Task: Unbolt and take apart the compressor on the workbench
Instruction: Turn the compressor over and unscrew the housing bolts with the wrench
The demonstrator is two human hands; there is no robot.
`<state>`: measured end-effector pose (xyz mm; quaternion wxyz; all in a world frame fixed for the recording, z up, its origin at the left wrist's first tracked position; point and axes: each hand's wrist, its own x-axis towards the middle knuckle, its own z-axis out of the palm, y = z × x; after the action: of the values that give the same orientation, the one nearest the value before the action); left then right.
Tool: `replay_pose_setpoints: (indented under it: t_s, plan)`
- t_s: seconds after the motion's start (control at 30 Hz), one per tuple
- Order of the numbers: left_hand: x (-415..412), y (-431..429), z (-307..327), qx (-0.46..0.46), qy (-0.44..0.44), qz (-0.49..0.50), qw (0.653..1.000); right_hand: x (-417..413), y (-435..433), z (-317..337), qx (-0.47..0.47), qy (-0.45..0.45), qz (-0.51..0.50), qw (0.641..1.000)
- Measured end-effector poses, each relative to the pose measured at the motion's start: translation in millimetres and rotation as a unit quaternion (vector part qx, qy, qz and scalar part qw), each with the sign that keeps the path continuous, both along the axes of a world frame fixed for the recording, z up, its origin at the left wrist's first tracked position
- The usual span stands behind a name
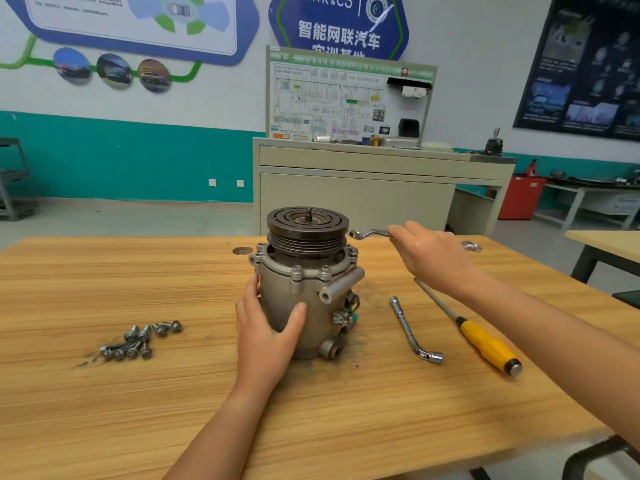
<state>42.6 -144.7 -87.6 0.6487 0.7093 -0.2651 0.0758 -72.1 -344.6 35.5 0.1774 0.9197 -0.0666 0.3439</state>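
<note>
The compressor (304, 289) stands upright in the middle of the wooden workbench (207, 410), its dark grooved pulley (306, 230) on top with a threaded shaft poking up. My left hand (266, 330) wraps the grey housing from the front left. My right hand (426, 251) is raised to the right of the pulley and grips a silver wrench (369, 233), whose open end points toward the pulley without touching it. Several loose bolts (138, 339) lie in a heap on the left of the bench.
An L-shaped socket wrench (412, 330) and a yellow-handled screwdriver (485, 341) lie right of the compressor. A small round disc (242, 251) and a shiny part (471, 245) rest near the far edge. A beige training cabinet (363, 188) stands behind the bench.
</note>
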Motion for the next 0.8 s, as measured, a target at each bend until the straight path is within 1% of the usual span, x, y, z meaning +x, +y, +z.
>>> replay_pose_setpoints:
  t_s: [0.07, 0.1, 0.2, 0.27, 0.5, 0.57, 0.7, 0.8]
  plan:
    - [0, 0, 0, -0.001, 0.0, 0.0, 1.0, -18, 6, 2, 0.05, -0.008, -0.02, 0.999]
    - [0, 0, 0, -0.001, 0.0, 0.001, 1.0, -24, 9, 3, 0.054, 0.001, -0.036, 0.998]
    - [1, -1, -1, -0.003, 0.002, 0.0, 1.0, -30, 18, 7, 0.041, 0.08, -0.107, 0.99]
    - [1, -1, -1, -0.006, 0.004, -0.004, 1.0, -29, 26, 10, 0.051, 0.108, -0.138, 0.983]
    - [0, 1, -1, -0.012, 0.009, -0.009, 1.0, -21, 52, 15, 0.074, 0.165, -0.176, 0.968]
    - [0, 0, -1, -0.011, 0.009, -0.008, 1.0, -21, 59, 19, 0.044, 0.193, -0.196, 0.961]
    - [-1, -1, -1, -0.01, 0.007, 0.0, 1.0, -17, 81, 29, -0.062, 0.27, -0.212, 0.937]
    - [-1, -1, 0, -0.01, 0.006, -0.001, 1.0, -14, 88, 35, -0.12, 0.299, -0.21, 0.923]
